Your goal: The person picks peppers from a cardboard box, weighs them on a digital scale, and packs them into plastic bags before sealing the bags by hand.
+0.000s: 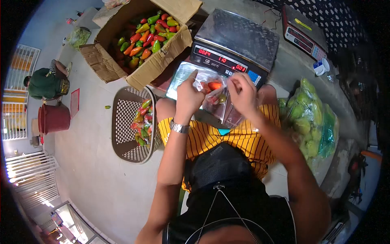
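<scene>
A clear plastic bag (214,97) with a few red and green peppers (214,86) inside is between my hands, over my lap. My left hand (189,94), with a metal watch on its wrist, grips the bag's left side; its index finger reaches over a silvery stack of plastic bags (175,83). On the other side, my right hand (243,92) pinches the bag's upper edge between thumb and fingers. Just beyond stands a digital scale (239,36) with lit red digits and a bare metal platform.
An open cardboard box (162,61) of mixed peppers stands at the upper left. Below it, a plastic basket (122,122) holds bagged peppers. Bagged green vegetables (306,118) lie right. A second scale (302,36) and a mug (321,67) sit behind. Another person (46,83) bends near a red tub (57,119).
</scene>
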Demonstrator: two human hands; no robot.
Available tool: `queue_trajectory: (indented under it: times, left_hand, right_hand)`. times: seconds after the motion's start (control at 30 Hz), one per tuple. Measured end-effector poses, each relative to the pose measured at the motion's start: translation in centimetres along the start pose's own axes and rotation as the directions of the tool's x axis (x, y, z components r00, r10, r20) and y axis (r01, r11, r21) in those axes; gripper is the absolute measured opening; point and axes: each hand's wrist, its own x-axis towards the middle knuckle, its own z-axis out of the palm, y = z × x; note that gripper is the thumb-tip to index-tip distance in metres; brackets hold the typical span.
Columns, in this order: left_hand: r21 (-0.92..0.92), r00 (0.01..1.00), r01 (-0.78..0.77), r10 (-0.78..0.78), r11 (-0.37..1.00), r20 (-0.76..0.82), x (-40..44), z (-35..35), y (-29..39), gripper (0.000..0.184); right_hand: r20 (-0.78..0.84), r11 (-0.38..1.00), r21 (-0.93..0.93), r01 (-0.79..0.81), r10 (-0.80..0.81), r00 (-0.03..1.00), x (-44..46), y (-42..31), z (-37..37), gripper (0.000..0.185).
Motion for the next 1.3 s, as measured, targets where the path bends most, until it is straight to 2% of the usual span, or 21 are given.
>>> queue_trajectory:
  times: [0.03,0.1,0.2,0.23,0.33,0.43,0.5,0.53,0.63,0.73,0.77,0.87,0.97,1.0,1.03,1.07,1.1,1.13,1.2,1.23,1.3]
  left_hand:
    - [-0.048,0.997,0.077,-0.076,0.996,0.015,-0.7,-0.9,0.9,0.072]
    - [-0.090,0.995,0.099,-0.099,0.991,0.012,-0.8,-1.4,0.2,0.071]
    - [-0.121,0.994,0.104,-0.100,0.987,0.034,-0.6,-1.1,-0.1,0.071]
    - [-0.110,0.996,0.079,-0.075,0.991,0.039,-0.5,-1.0,0.0,0.071]
    - [-0.086,0.995,0.072,-0.066,0.994,0.069,-0.5,-0.8,0.6,0.071]
    - [-0.026,0.998,0.021,-0.020,0.999,0.060,-0.8,-1.2,1.5,0.072]
    - [-0.022,0.998,-0.056,0.057,0.998,0.036,-1.1,-0.5,0.6,0.077]
    - [-0.016,0.997,-0.069,0.070,0.997,0.043,-1.3,-0.4,0.8,0.079]
    - [-0.012,0.989,-0.139,0.139,0.990,0.044,-1.2,-0.1,1.7,0.083]
    - [0.049,0.980,-0.199,0.199,0.979,0.014,-0.8,-0.5,1.9,0.085]
    - [0.068,0.980,-0.200,0.198,0.978,0.024,-0.6,-0.9,2.0,0.080]
    - [0.157,0.984,-0.175,0.177,0.972,0.001,-1.0,-3.0,2.2,0.071]
    - [0.288,0.992,-0.093,0.115,0.953,-0.061,-0.8,-5.8,3.0,0.058]
    - [0.282,0.992,-0.116,0.126,0.952,-0.016,-1.1,-6.7,3.9,0.056]
    - [0.276,0.990,-0.142,0.139,0.951,0.030,-1.5,-7.5,4.8,0.054]
    - [0.267,0.985,-0.171,0.157,0.948,0.073,-1.8,-8.2,5.5,0.052]
    - [0.250,0.977,-0.211,0.198,0.945,0.078,-2.0,-8.7,6.0,0.040]
    - [0.188,0.978,-0.207,0.204,0.960,0.032,-2.2,-9.2,7.0,0.037]
    - [0.061,0.979,-0.195,0.199,0.979,-0.054,-2.7,-9.8,8.5,0.031]
    - [-0.010,0.974,-0.208,0.206,0.978,-0.094,-2.8,-9.1,8.6,0.022]
    - [-0.176,0.966,-0.256,0.246,0.950,-0.079,-2.7,-8.1,7.8,0.019]
  right_hand:
    - [-0.038,0.982,-0.187,0.012,-0.019,0.999,-1.8,0.1,-0.4,0.036]
    - [-0.103,0.844,-0.537,0.010,-0.077,0.992,-4.8,1.4,-0.8,0.036]
    - [0.108,0.707,-0.698,-0.119,0.267,0.958,-6.6,5.1,-0.8,0.042]
    - [0.073,0.637,-0.771,-0.022,0.123,0.990,-6.4,6.2,-0.7,0.035]
    - [0.159,0.666,-0.739,-0.105,0.323,0.933,-4.7,7.7,-1.5,0.035]
    - [-0.114,0.811,-0.549,-0.201,0.166,0.980,-3.4,4.8,-1.7,0.035]
    - [-0.119,0.930,-0.246,-0.274,0.251,0.961,-1.7,-0.9,-2.2,0.034]
    - [-0.113,0.947,-0.081,-0.310,0.300,0.947,-1.1,-3.4,-2.1,0.034]
    - [0.124,0.983,-0.182,0.039,-0.017,0.992,0.7,-6.3,-1.4,0.033]
    - [0.200,0.959,-0.126,0.255,-0.227,0.953,1.3,-5.0,0.2,0.035]
    - [0.310,0.959,-0.149,0.242,-0.187,0.932,1.0,-4.8,-0.1,0.036]
    - [0.502,0.799,-0.410,0.440,-0.204,0.840,0.2,-4.5,-2.2,0.030]
    - [0.427,0.796,-0.419,0.437,-0.252,0.869,2.2,-5.7,-5.6,0.023]
    - [0.402,0.799,-0.415,0.435,-0.268,0.876,3.0,-6.3,-6.6,0.022]
    - [0.326,0.860,-0.320,0.398,-0.294,0.898,3.7,-6.5,-7.1,0.020]
    - [0.353,0.877,-0.291,0.383,-0.274,0.894,3.9,-7.1,-7.6,0.020]
    - [0.378,0.891,-0.264,0.370,-0.258,0.889,4.1,-7.9,-7.8,0.020]
    - [0.400,0.903,-0.237,0.357,-0.244,0.883,4.5,-8.7,-8.0,0.020]
    - [0.369,0.888,-0.190,0.418,-0.330,0.869,5.0,-9.9,-8.4,0.018]
    - [0.352,0.876,-0.192,0.443,-0.360,0.864,5.4,-10.3,-8.5,0.017]
    - [0.336,0.835,-0.139,0.533,-0.466,0.818,6.3,-9.9,-8.3,0.020]
